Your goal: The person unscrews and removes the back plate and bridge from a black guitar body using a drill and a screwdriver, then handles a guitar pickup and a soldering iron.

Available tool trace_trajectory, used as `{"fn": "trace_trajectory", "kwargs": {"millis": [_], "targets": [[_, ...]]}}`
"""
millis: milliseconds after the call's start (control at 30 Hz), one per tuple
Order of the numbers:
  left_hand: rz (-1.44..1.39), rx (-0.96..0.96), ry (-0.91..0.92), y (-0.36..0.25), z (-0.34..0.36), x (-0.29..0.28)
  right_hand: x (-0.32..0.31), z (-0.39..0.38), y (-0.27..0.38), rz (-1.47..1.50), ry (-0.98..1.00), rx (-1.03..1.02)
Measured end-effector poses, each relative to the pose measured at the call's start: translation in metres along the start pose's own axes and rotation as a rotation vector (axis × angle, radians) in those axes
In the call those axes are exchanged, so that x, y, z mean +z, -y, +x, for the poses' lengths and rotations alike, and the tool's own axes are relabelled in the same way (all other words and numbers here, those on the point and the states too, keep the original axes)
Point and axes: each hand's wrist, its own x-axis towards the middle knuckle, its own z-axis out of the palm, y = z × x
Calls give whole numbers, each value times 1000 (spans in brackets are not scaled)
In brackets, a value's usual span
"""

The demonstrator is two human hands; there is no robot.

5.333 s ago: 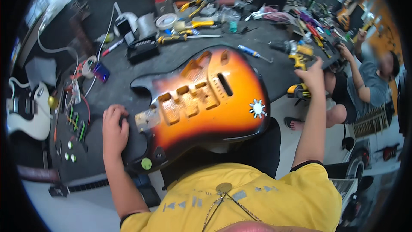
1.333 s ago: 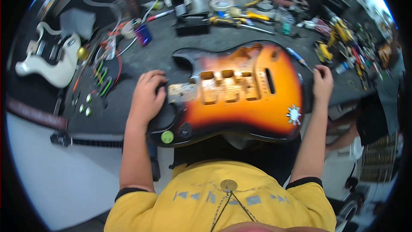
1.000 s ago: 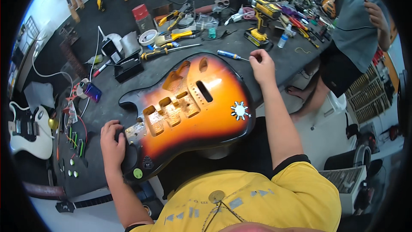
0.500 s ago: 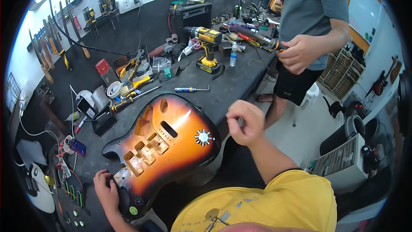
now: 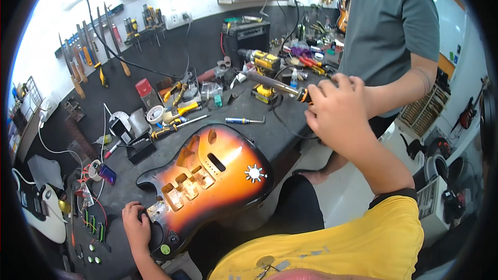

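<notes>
A sunburst electric guitar body [image 5: 231, 181] with routed cavities and a sun-shaped sticker lies on the dark workbench [image 5: 122, 186]. My left hand [image 5: 136, 228] rests at its near-left edge by the neck pocket, fingers loosely bent, thumb against the body. Raised beyond the body's right side, my right hand [image 5: 337, 106] is closed around the grip of what looks like a soldering iron [image 5: 277, 84], its dark barrel pointing left. Another person's arm [image 5: 397, 87] reaches to the same spot; that hand is mostly hidden behind mine.
A hex-tipped driver [image 5: 245, 121] lies just beyond the body. A yellow cordless drill [image 5: 263, 65] stands farther back, near a small amplifier [image 5: 246, 40]. Pliers, brushes and tape clutter the left. A white guitar part [image 5: 46, 223] is at far left. A black cord hangs over the bench.
My right hand has moved up and right and closed on the soldering iron, which the other person held earlier. The view has shifted slightly; my left hand stays by the guitar body.
</notes>
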Motion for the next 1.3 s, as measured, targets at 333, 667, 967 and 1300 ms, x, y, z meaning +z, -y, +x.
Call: {"fn": "trace_trajectory", "kwargs": {"millis": [333,667,967,1300], "targets": [[-22,36,-17,-11,-2,-1,-26,33,22,216,-93,-68],[-69,37,-18,-6,-7,-10,-120,117,34,815,-436,-5],[-484,69,-17,-88,17,-71,-146,105,40,1948,112,-8],[-473,702,250,-233,134,-43,-170,24,-35,2115,-214,-201]]}}
